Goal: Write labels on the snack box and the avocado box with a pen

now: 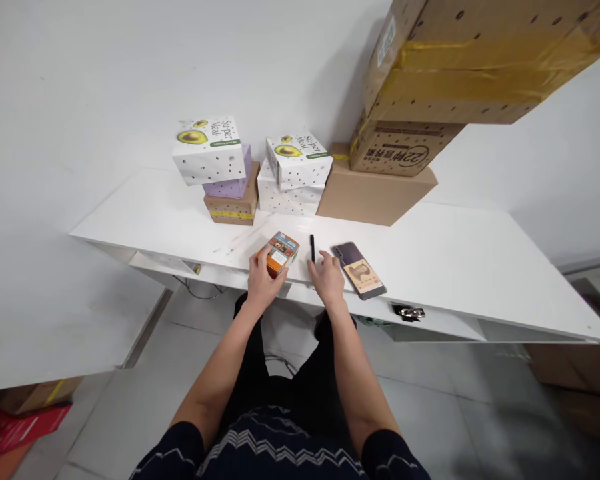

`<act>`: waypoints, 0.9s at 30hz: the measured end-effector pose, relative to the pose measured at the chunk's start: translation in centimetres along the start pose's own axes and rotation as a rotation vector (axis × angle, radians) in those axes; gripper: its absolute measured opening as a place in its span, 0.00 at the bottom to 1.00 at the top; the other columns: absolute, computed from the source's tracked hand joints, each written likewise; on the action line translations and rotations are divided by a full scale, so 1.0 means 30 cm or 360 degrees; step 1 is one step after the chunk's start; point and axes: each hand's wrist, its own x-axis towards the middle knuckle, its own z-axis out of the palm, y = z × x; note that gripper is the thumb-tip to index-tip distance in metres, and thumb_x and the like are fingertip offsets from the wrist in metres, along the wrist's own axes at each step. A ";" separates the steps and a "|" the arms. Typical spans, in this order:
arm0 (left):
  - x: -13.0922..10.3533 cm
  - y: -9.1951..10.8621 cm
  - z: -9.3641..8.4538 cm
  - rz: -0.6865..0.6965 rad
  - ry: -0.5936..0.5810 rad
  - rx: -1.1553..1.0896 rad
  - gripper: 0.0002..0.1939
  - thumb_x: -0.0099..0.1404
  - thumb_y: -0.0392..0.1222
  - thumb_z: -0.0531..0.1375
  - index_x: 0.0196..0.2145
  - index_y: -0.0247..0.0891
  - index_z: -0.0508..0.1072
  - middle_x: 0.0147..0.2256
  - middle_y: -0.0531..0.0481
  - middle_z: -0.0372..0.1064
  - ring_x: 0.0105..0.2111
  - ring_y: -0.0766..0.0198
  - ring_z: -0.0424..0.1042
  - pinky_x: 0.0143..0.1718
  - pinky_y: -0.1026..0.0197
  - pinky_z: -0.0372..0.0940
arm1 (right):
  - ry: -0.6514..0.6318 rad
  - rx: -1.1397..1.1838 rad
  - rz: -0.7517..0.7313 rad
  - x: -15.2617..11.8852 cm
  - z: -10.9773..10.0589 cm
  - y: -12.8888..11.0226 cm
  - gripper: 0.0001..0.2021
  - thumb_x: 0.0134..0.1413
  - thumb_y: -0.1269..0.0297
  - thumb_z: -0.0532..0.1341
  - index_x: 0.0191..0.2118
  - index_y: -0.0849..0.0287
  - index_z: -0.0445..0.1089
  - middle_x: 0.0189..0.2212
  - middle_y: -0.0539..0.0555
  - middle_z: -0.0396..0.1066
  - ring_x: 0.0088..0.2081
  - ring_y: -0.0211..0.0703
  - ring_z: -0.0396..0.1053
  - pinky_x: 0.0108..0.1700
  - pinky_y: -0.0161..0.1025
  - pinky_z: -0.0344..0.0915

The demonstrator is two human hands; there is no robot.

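Observation:
My left hand [261, 280] grips a small orange box [281, 253] at the near edge of the white table [455, 260]. My right hand [327, 277] rests on the table edge with fingers spread, holding nothing. A black pen [312, 247] lies just beyond its fingertips. A dark phone [359, 269] with a picture on its case lies flat immediately right of that hand.
Against the wall stand white avocado-print boxes [210, 150] [296, 160], a purple box [233, 183] on a small brown box [233, 207], and large cardboard cartons [375, 190] [460, 60]. Keys [407, 311] sit on a shelf under the table. Red and brown boxes [23, 417] lie on the floor at left.

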 end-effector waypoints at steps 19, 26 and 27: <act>-0.049 0.028 0.069 0.0062 0.0185 0.0194 0.39 0.51 0.51 0.73 0.54 0.41 0.59 0.52 0.36 0.59 0.56 0.44 0.66 0.49 0.44 0.69 | -0.0325 0.0253 0.0058 0.113 -0.025 0.051 0.17 0.53 0.66 0.59 0.47 0.64 0.77 0.30 0.56 0.78 0.33 0.46 0.73 0.42 0.39 0.66; -0.048 0.018 0.091 0.0043 0.0192 0.0272 0.38 0.52 0.52 0.72 0.54 0.41 0.60 0.51 0.36 0.62 0.54 0.44 0.68 0.51 0.42 0.68 | -0.0288 0.0777 0.0209 0.096 -0.037 0.073 0.15 0.47 0.63 0.60 0.39 0.64 0.78 0.25 0.52 0.75 0.26 0.40 0.68 0.32 0.35 0.64; -0.047 0.014 0.092 0.0055 0.0198 0.0276 0.38 0.51 0.52 0.72 0.54 0.40 0.61 0.50 0.36 0.62 0.54 0.43 0.68 0.51 0.42 0.68 | -0.0300 0.0893 0.0251 0.093 -0.036 0.075 0.15 0.46 0.62 0.60 0.38 0.64 0.77 0.24 0.51 0.74 0.25 0.38 0.67 0.29 0.34 0.62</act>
